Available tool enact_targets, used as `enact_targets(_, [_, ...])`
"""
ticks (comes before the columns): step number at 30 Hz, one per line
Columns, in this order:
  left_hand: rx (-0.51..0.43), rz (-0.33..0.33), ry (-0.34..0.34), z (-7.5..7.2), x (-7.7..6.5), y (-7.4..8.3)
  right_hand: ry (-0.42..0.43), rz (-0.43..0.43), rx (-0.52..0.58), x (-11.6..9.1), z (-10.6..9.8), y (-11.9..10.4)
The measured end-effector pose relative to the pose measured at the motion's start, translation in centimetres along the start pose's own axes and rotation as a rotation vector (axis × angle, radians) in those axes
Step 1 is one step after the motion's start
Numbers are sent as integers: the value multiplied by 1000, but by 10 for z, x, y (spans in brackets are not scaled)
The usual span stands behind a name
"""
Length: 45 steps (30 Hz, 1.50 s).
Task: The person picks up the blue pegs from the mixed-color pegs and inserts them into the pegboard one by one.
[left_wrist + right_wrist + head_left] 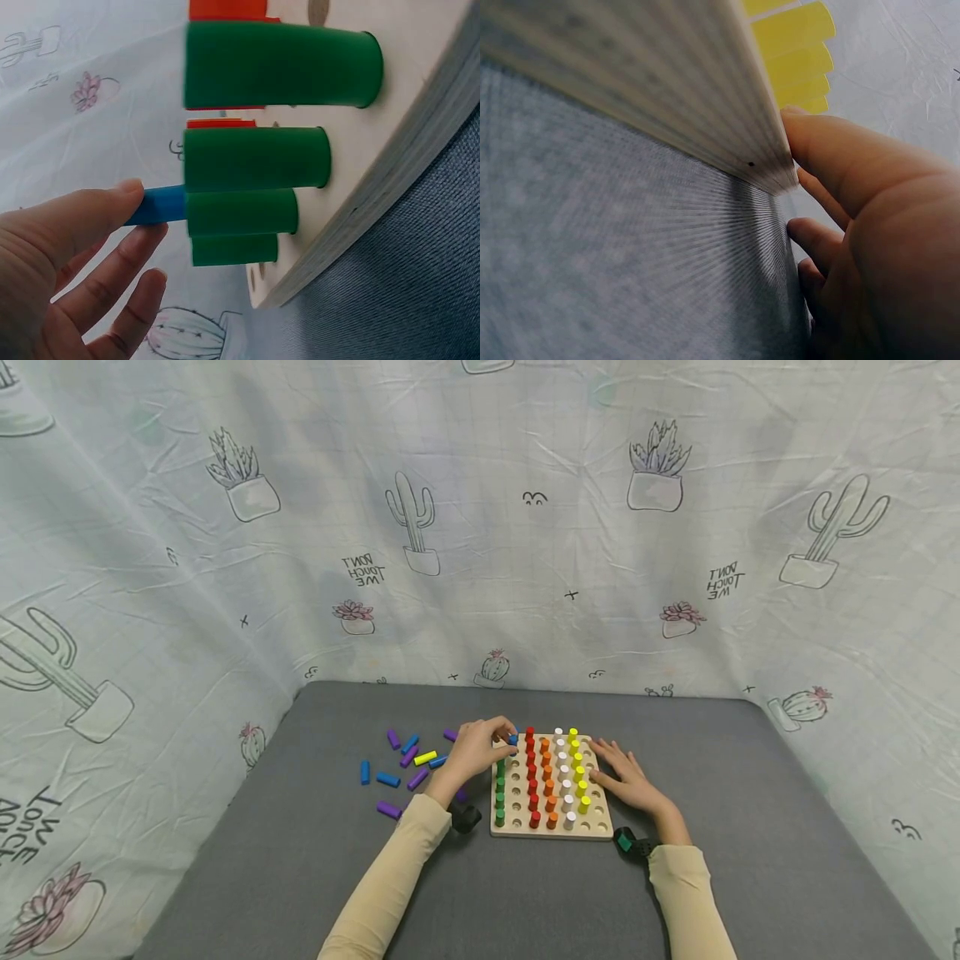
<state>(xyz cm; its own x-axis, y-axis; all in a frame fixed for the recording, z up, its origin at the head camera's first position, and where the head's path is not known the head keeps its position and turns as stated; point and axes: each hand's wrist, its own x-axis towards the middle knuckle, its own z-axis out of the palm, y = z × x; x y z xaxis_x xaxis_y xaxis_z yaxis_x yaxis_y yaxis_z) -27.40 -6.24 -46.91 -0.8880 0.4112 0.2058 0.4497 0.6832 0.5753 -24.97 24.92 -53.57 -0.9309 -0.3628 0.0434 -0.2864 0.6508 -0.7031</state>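
My left hand [474, 749] pinches a blue peg [159, 206] between thumb and fingers, above the far left part of a wooden pegboard [551, 835]. Whether the peg's lower end is in a hole is hidden behind the green pegs [281, 67], which stand upright along the board's left side. Further right stand columns of red pegs [533, 787], orange pegs [550, 787], white pegs [566, 787] and yellow pegs [581, 788]. At the board's right edge rests my right hand [633, 783], its thumb touching the edge and its fingers loosely extended.
Left of the board, loose purple pegs [388, 810], blue pegs [365, 772] and a yellow peg [425, 758] lie scattered on the grey table [525, 902]. A printed white curtain [495, 527] hangs behind and at both sides.
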Motion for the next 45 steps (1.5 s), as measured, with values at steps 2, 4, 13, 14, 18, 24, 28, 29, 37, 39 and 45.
enact_targets(2, [8, -2, 0, 2, 2, -1, 1, -2, 3, 0, 0, 0])
enact_targets(4, [19, -6, -2, 4, 3, -1, 0, -3, 6, 0, 0, -1])
enact_targets(13, [49, -24, -13, 10, 7, -2, -3, 0, 4, 0, -1, -2])
enact_targets(14, [48, -29, -10, 10, 8, -2, -4, -1, 5, 0, -1, -2])
enact_targets(18, [58, -50, 3, 12, 10, -3, -6, -2, 10, 0, -1, -2])
enact_targets(24, [83, -74, 14, 15, 14, -4, -1, -8, 9, 0, -1, -2])
enact_targets(28, [89, -78, 17, 16, 15, -4, 3, -19, 6, -1, -1, -1])
enact_targets(29, [87, -80, 16, 17, 16, -4, 4, -21, 7, -1, -1, -1])
enact_targets(37, [87, -94, 0, 19, 18, -4, 1, -31, 19, -2, -1, 1])
enact_targets(39, [89, -95, -3, 20, 18, -4, 0, -36, 24, -2, -1, 0])
enact_targets(45, [117, -94, -22, 21, 19, -2, 1, -36, 33, -3, -2, -1])
